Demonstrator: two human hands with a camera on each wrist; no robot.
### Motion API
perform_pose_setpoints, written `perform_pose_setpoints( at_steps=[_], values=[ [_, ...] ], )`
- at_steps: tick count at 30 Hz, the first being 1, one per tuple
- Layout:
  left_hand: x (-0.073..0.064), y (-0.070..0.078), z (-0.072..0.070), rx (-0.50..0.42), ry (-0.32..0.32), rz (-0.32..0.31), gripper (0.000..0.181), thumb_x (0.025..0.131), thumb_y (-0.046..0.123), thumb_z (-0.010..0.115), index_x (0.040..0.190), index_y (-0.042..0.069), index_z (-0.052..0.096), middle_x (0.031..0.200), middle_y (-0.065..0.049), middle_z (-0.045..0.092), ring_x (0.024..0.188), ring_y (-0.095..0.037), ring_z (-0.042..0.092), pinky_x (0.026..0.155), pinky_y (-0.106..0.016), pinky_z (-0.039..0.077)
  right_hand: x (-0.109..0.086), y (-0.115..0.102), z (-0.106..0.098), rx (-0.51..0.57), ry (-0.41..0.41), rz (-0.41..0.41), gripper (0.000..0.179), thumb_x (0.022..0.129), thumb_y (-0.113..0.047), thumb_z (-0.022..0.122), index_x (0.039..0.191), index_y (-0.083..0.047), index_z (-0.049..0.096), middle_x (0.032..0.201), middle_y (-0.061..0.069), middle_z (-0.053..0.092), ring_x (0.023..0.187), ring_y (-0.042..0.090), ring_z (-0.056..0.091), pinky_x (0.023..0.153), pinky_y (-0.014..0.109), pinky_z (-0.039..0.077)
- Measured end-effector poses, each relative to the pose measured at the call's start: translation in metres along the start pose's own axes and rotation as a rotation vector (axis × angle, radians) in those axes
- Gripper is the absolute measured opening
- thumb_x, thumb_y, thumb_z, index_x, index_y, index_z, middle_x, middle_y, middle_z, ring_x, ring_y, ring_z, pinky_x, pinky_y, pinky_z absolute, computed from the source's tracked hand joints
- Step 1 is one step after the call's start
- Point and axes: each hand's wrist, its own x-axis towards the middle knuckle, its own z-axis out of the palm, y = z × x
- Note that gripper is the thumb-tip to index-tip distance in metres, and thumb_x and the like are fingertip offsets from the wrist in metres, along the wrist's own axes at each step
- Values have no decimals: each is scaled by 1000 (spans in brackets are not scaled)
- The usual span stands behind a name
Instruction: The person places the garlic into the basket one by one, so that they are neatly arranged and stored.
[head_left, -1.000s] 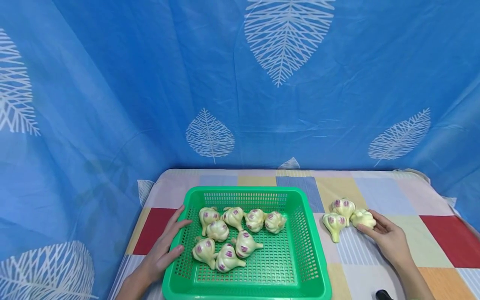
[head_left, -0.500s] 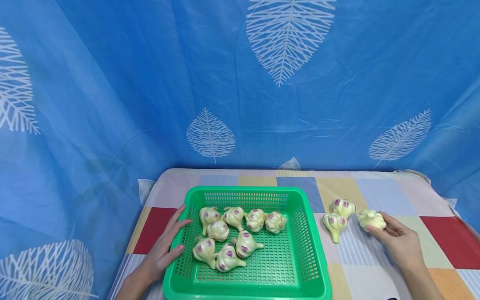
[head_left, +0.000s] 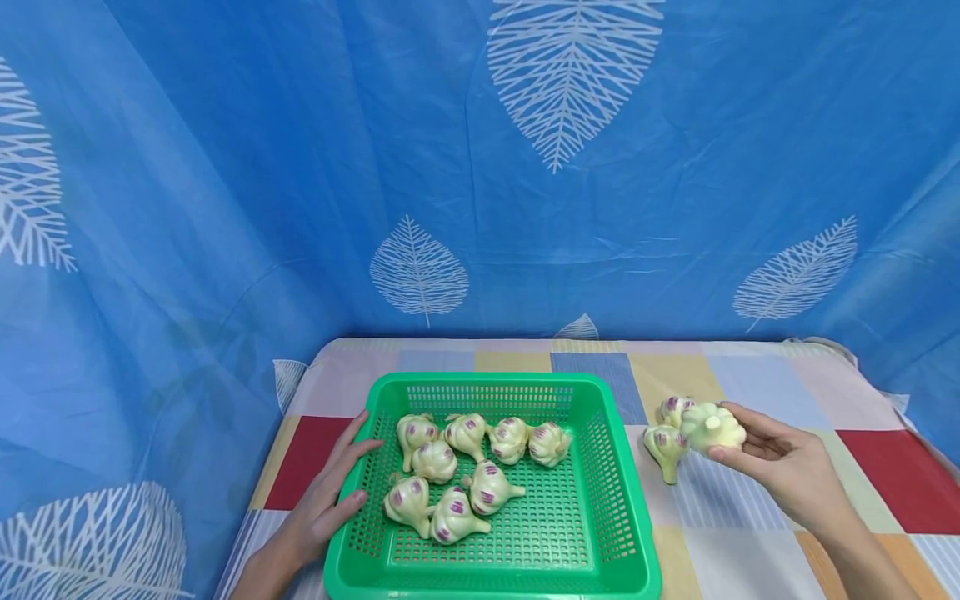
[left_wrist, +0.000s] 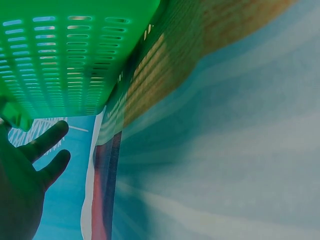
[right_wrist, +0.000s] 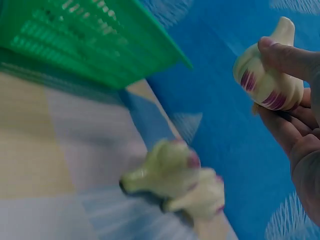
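Note:
My right hand (head_left: 783,462) grips a garlic bulb (head_left: 712,428) between thumb and fingers, raised above the table to the right of the basket. In the right wrist view that held bulb (right_wrist: 270,75) shows purple streaks and its stem points up. Two more garlic bulbs (head_left: 665,450) lie on the cloth just beyond it, the rear one partly hidden. At the left side of the green basket (head_left: 645,533), my left hand (head_left: 326,496) rests against the rim with fingers extended. Several garlic bulbs (head_left: 489,488) lie inside the basket, mostly toward its left and back.
A patchwork tablecloth (head_left: 885,467) covers the table. Blue curtains (head_left: 480,167) with white leaf prints hang behind and at both sides. In the left wrist view, the slotted basket wall (left_wrist: 65,60) rises close beside the left hand.
My right hand first drew the garlic bulb right, away from the other two, then lifted it and turned its stem toward the head camera. The left hand stays at the basket.

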Motion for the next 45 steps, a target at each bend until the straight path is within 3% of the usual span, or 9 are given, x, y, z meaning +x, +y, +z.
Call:
perform_pose_setpoints(
  at_steps=[5,8,12,14,18,29,35,42,45],
  values=[
    [1,0,0,6,-3,3,62,89,10,52,149,2,42,166,-13,13,148,-18,20,98,-35,50,2,-29,20,25,-142,-45,62,86,-2,79,141,10,51,125,-19,62,100,1,68,74,25,58],
    [1,0,0,15,-1,9,61,89,10,51,148,2,43,166,-14,13,148,-19,21,99,-35,49,6,-41,35,48,-234,-90,62,86,-3,79,141,9,52,135,6,62,104,2,66,75,27,58],
    [0,-1,-1,18,0,4,61,89,9,51,148,2,43,166,-13,13,148,-18,21,100,-35,48,16,-53,58,123,-392,-101,62,87,-6,79,141,8,53,131,32,58,109,10,67,76,31,59],
    [-1,-1,0,8,-4,1,61,89,9,51,149,2,42,166,-13,13,148,-18,20,99,-35,49,21,-59,69,154,-476,-95,64,87,-9,79,141,10,51,131,33,58,112,16,66,79,32,58],
    [-1,0,0,-11,-10,-6,62,89,8,52,149,2,41,166,-12,13,147,-17,20,97,-35,51,31,-71,93,118,-619,-104,68,84,-13,83,139,11,52,130,28,60,113,21,67,81,31,58],
    [-1,2,-1,26,-6,-26,59,90,11,52,148,4,44,166,-10,13,148,-18,20,103,-35,45,46,-78,149,-90,-872,-193,60,80,-16,86,132,1,62,117,4,68,94,8,67,77,26,55],
    [-1,2,-1,16,-8,-25,61,89,9,53,149,4,43,167,-10,13,148,-19,20,102,-35,47,45,-72,169,-207,-912,-233,61,79,-17,87,131,1,63,106,-4,66,76,3,57,64,26,50],
    [-1,1,-1,12,-7,-31,61,88,9,53,149,4,43,167,-10,13,148,-18,19,100,-36,48,47,-66,183,-351,-838,-269,61,75,-15,90,129,-1,65,103,2,68,71,2,54,61,25,47],
    [-1,1,-1,8,-3,-36,61,88,9,53,149,4,44,167,-9,13,148,-17,19,100,-36,48,49,-63,187,-384,-817,-321,60,74,-18,90,126,0,66,100,1,69,70,1,54,60,24,47]
  ],
)
